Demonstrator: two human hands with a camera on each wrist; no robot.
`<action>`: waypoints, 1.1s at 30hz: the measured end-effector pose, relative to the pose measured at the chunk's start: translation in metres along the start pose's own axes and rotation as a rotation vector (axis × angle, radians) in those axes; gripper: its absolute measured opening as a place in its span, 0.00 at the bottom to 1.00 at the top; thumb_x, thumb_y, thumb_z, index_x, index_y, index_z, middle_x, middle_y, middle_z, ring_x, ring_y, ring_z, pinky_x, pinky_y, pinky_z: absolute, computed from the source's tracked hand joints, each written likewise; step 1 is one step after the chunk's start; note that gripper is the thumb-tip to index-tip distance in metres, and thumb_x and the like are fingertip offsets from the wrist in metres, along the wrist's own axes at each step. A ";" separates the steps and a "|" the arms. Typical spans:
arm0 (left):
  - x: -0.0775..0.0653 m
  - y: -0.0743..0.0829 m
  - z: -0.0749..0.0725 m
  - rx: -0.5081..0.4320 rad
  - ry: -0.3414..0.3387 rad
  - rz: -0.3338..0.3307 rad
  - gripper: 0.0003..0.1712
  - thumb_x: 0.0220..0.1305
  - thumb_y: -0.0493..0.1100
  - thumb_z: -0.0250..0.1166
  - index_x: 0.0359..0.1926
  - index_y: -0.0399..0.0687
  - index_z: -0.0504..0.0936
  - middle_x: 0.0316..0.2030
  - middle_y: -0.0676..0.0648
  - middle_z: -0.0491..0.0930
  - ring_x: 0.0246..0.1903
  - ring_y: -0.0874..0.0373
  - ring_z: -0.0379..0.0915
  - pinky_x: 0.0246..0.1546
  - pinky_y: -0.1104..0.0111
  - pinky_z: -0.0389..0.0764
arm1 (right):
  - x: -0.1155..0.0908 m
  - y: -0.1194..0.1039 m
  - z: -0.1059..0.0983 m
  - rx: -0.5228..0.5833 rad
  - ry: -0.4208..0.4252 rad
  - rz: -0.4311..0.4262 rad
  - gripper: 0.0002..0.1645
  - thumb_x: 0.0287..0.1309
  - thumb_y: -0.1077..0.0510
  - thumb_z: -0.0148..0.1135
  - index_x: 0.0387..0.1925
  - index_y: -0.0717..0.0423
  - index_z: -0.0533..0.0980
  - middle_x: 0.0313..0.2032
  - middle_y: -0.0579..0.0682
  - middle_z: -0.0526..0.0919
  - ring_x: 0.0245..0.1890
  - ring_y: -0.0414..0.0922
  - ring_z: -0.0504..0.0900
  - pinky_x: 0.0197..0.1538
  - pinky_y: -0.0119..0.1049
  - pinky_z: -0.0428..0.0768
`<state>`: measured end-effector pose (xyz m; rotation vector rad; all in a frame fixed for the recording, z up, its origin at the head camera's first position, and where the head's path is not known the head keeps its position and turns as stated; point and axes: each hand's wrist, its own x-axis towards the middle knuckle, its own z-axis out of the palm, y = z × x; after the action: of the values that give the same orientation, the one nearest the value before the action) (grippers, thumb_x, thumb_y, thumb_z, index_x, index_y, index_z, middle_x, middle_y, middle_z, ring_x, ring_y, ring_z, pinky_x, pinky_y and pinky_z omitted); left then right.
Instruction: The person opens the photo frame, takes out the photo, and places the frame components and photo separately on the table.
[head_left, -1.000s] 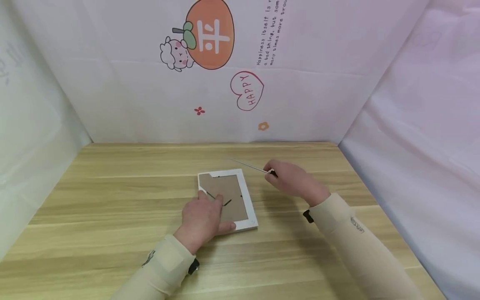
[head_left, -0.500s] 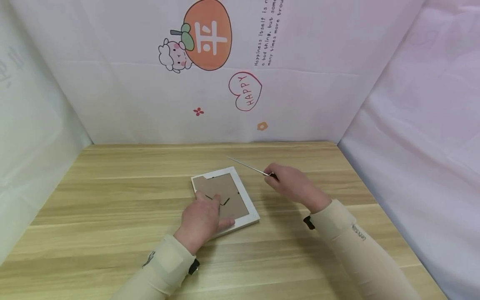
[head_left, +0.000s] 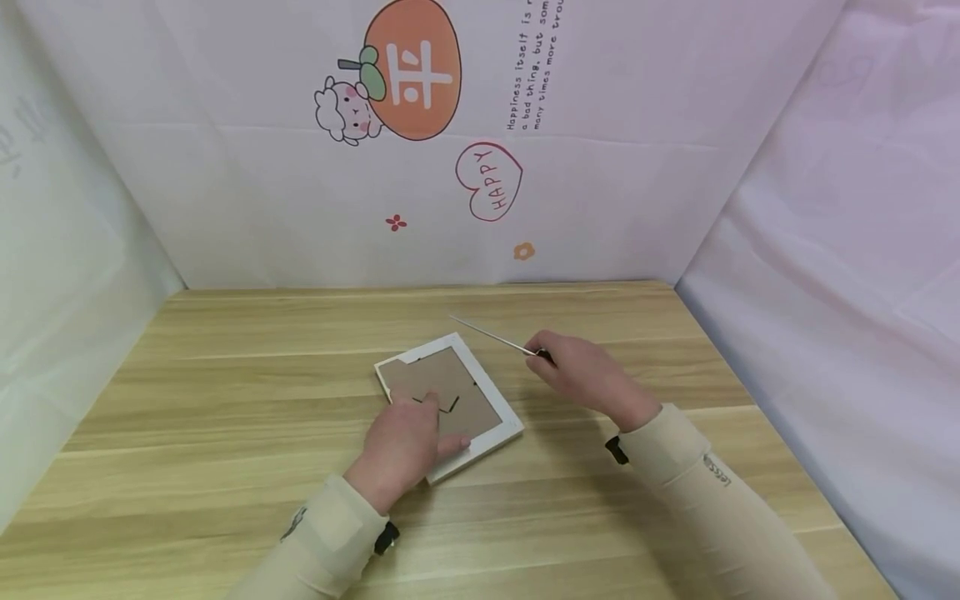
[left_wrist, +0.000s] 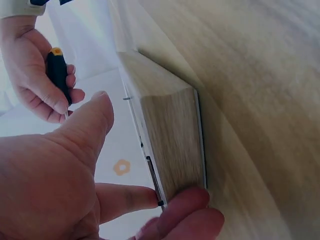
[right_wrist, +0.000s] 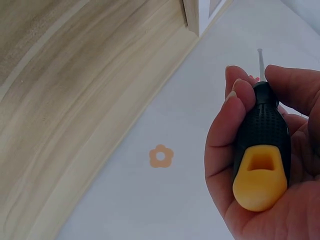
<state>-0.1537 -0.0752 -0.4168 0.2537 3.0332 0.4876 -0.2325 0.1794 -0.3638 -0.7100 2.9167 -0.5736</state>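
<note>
A picture frame (head_left: 491,390) lies face down on the table, turned at an angle, its white border around a brown backing board (head_left: 446,371). Dark slits mark the board. My left hand (head_left: 405,446) holds the frame at its near left side. In the left wrist view, the index finger touches the back and other fingers bend against the frame's wood-grained side (left_wrist: 172,140). My right hand (head_left: 588,379) grips a screwdriver (right_wrist: 262,127) by its dark and yellow handle. Its thin metal shaft points left above the table, beyond the frame and apart from it.
The wood-grain table (head_left: 247,417) runs back to a white cloth (head_left: 615,200) with printed drawings and writing. White cloths also hang along the left and right sides. Both forearms in cream sleeves reach in from the front.
The frame has turned counterclockwise under my left hand, its far end swinging left. The right hand with the screwdriver has shifted only slightly.
</note>
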 end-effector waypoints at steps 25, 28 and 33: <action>0.025 -0.053 -0.029 0.174 -0.024 0.409 0.45 0.40 0.34 0.72 0.66 0.48 0.71 0.67 0.40 0.67 0.61 0.36 0.63 0.58 0.46 0.70 | -0.006 0.003 0.009 0.030 0.006 -0.017 0.16 0.68 0.50 0.53 0.49 0.54 0.77 0.28 0.42 0.76 0.24 0.41 0.71 0.31 0.39 0.73; 0.026 -0.054 -0.027 0.208 -0.029 0.423 0.44 0.41 0.41 0.74 0.65 0.49 0.72 0.65 0.40 0.69 0.58 0.35 0.65 0.55 0.46 0.72 | -0.007 0.003 0.010 0.038 0.005 -0.018 0.16 0.68 0.50 0.53 0.49 0.55 0.77 0.28 0.42 0.77 0.24 0.41 0.71 0.32 0.39 0.73; 0.025 -0.052 -0.026 0.251 -0.034 0.419 0.44 0.43 0.46 0.75 0.65 0.49 0.73 0.65 0.39 0.70 0.57 0.35 0.66 0.55 0.47 0.72 | -0.007 0.005 0.011 0.043 0.002 -0.016 0.16 0.68 0.50 0.52 0.49 0.54 0.77 0.28 0.42 0.76 0.24 0.41 0.71 0.32 0.39 0.73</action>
<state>-0.1888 -0.1274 -0.4091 0.9099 3.0003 0.1123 -0.2269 0.1831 -0.3761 -0.7289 2.8941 -0.6367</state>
